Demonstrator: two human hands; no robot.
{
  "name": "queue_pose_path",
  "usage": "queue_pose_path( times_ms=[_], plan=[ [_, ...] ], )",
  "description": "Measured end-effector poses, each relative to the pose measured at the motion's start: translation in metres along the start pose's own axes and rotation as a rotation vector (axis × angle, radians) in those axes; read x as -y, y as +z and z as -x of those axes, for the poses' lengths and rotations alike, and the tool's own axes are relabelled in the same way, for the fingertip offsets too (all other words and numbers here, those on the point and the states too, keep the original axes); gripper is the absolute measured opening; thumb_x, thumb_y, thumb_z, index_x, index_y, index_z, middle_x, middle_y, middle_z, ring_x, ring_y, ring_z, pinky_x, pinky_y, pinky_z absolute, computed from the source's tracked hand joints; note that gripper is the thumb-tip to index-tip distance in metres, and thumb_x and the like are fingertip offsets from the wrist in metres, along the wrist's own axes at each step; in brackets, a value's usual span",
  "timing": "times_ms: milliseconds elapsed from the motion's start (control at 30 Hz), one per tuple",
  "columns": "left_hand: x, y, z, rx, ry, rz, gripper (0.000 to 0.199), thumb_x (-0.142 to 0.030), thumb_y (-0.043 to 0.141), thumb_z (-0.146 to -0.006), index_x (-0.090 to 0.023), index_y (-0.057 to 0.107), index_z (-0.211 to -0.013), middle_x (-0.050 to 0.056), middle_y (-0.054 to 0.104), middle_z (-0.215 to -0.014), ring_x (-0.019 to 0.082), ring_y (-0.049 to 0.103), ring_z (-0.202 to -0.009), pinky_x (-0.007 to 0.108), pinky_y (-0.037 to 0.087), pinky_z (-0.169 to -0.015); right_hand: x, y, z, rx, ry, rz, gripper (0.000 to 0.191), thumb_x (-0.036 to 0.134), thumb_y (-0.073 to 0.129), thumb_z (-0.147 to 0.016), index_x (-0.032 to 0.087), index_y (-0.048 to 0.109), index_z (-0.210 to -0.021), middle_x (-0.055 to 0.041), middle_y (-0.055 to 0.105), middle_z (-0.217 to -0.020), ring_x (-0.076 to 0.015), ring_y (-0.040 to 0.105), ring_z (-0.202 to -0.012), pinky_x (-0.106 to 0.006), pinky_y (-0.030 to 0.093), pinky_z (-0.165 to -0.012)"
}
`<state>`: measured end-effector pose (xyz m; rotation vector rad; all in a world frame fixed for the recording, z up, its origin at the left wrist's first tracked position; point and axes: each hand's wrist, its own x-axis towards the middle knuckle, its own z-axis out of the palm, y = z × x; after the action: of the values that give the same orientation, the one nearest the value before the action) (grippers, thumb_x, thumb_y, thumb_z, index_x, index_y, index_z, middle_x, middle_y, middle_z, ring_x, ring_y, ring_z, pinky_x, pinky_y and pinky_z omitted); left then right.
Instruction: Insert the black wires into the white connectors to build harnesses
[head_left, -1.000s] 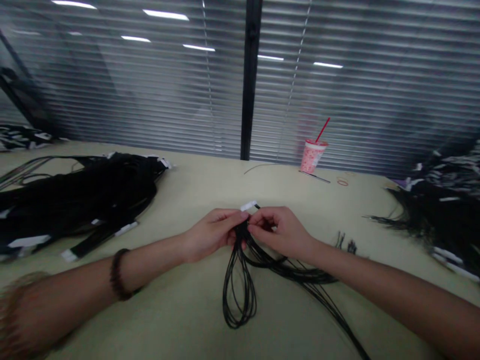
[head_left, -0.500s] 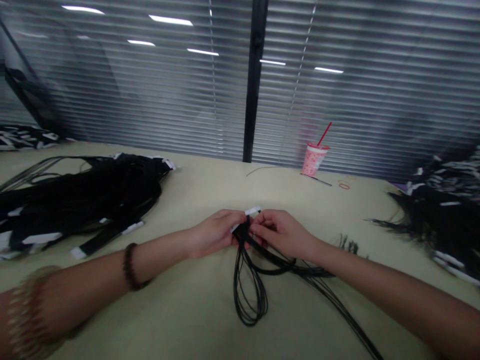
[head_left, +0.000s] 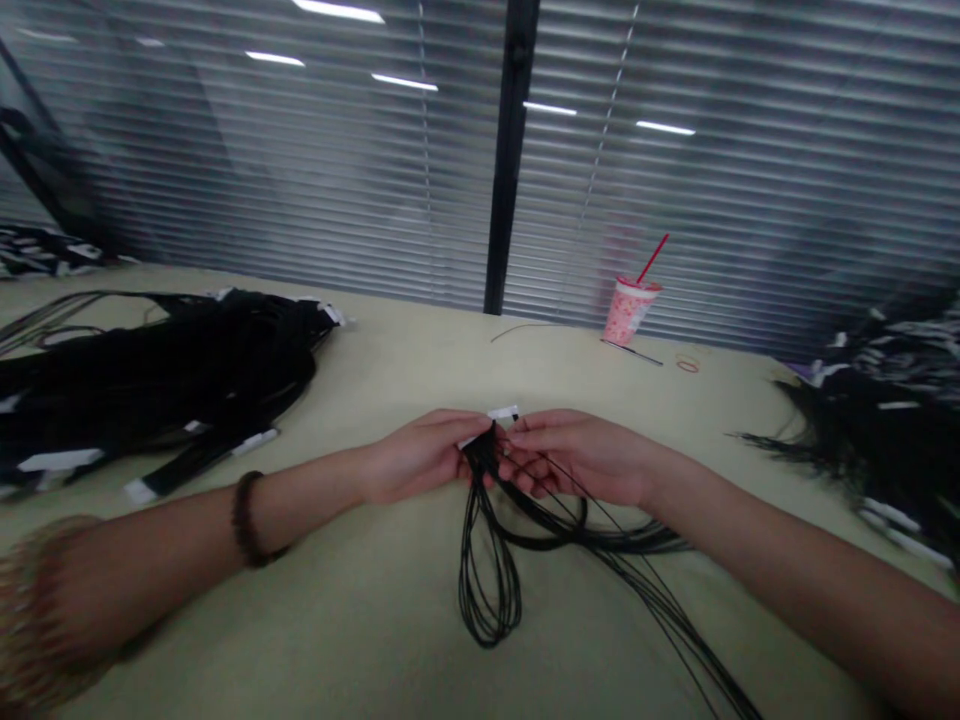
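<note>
Uncurled since the earlier frame, the right hand (head_left: 592, 455) has half-open fingers among thin strands, grip unclear; the left hand (head_left: 416, 457) pinches the black cable bundle (head_left: 484, 455) above the worktop (head_left: 352, 610), short of its far edge. Probably light and springy, it's best held beside the white connector (head_left: 503, 413).

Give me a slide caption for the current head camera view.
Left hand and right hand close together at looped, thin black cords, a pink cup standing beyond.
</note>
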<state>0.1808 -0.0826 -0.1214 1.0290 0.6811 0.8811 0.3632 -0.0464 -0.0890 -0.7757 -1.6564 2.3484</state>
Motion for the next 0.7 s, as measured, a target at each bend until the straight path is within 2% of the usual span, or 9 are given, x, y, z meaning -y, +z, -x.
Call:
queue_pose_path(
  times_ms=[200, 433, 700],
  plan=[
    [-0.0018, -0.0029, -0.0010, 0.023, -0.022, 0.015, 0.025, -0.028, 0.044, -0.081, -0.008, 0.060, -0.085, 0.009, 0.061, -0.080, 0.015, 0.056, -0.070, 0.029, 0.041, -0.067, -0.0026, -0.0024, -0.0007, -0.011, -0.056, 0.015, 0.007, 0.018, 0.058, -0.072, 0.014, 0.053, -0.074, 0.0047, 0.047, -0.061, -0.0028, 0.041, -0.049, -0.015, 0.034, -0.046],
    [-0.0005, -0.0039, -0.0016, 0.018, -0.020, -0.009, 0.027, -0.026, 0.041, -0.082, -0.007, 0.059, -0.086, 0.012, 0.062, -0.082, 0.016, 0.058, -0.070, 0.030, 0.041, -0.069, -0.0092, -0.0086, -0.0042, -0.009, -0.066, -0.017, 0.007, 0.018, 0.057, -0.073, 0.013, 0.056, -0.078, 0.0027, 0.048, -0.063, -0.0034, 0.042, -0.052, -0.015, 0.034, -0.049],
    [-0.0030, -0.0005, 0.0001, 0.007, -0.012, -0.017, 0.024, -0.025, 0.042, -0.081, -0.008, 0.059, -0.084, 0.009, 0.062, -0.075, 0.015, 0.058, -0.064, 0.024, 0.039, -0.056, -0.0058, -0.0050, -0.0018, 0.002, -0.099, -0.011, 0.007, 0.018, 0.055, -0.074, 0.012, 0.053, -0.071, 0.0039, 0.041, -0.056, -0.0036, 0.035, -0.048, -0.016, 0.028, -0.044]
  ],
)
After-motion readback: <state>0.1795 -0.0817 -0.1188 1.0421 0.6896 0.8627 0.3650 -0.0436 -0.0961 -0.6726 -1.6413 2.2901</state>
